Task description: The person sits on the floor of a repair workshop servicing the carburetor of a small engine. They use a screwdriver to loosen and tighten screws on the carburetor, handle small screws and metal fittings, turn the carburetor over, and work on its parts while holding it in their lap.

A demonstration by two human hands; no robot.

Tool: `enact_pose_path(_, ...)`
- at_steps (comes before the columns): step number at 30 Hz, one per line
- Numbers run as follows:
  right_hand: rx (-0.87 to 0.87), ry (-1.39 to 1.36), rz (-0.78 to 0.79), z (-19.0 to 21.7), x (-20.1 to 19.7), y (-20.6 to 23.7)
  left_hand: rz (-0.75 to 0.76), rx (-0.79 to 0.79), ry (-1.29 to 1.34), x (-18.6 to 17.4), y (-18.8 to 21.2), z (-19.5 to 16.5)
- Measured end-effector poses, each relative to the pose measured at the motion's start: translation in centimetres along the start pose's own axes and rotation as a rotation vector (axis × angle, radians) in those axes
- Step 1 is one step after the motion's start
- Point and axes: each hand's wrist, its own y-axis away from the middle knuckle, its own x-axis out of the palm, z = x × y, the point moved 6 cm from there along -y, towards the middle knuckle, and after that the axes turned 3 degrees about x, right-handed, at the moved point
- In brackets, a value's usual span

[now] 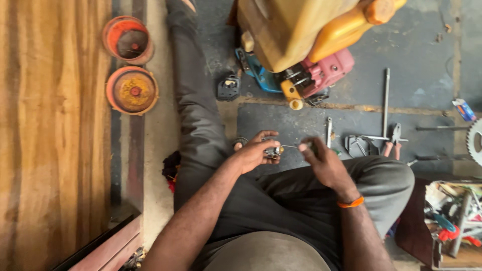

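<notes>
I sit on the floor with my legs in dark trousers. My left hand is closed around a small metal part held over my lap. My right hand, with an orange band at the wrist, pinches a thin metal tool whose tip reaches the part. The two hands are close together, a few centimetres apart.
Two round orange tins stand by a wooden board at the left. A black pedal, a yellow and red machine, a spanner, pliers, a long rod and a sprocket lie ahead. A cluttered box stands at right.
</notes>
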Motion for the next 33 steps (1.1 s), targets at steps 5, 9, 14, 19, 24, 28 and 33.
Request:
enact_pose_path(5, 0.018, -0.056, 0.003, 0.3, 0.1, 0.1, -0.018, -0.052, 0.008, -0.1, -0.2, 0.6)
enact_pose_path(9, 0.15, 0.06, -0.073, 0.0, -0.2, 0.1, -0.035, -0.046, -0.013, -0.1, -0.4, 0.5)
enact_pose_path(14, -0.204, -0.049, -0.053, 2.1, -0.4, 0.5, -0.033, -0.052, -0.03, -0.2, -0.3, 0.7)
enact_pose_path(19, 0.221, 0.204, -0.035, -0.9, 0.0, 0.4, -0.044, -0.049, -0.058, -0.2, -0.3, 0.8)
enact_pose_path(24, -0.128, -0.037, -0.019, 0.9, -0.2, 0.5, -0.042, -0.046, -0.056, -0.2, -0.3, 0.7)
enact_pose_path(28, 0.25, 0.222, 0.077, -1.5, 0.2, 0.5, -0.05, -0.039, -0.035, -0.3, -0.3, 0.5)
enact_pose_path(33, -0.074, -0.033, 0.001, 0.2, 0.0, 0.2, -0.031, -0.045, -0.015, -0.1, -0.3, 0.6)
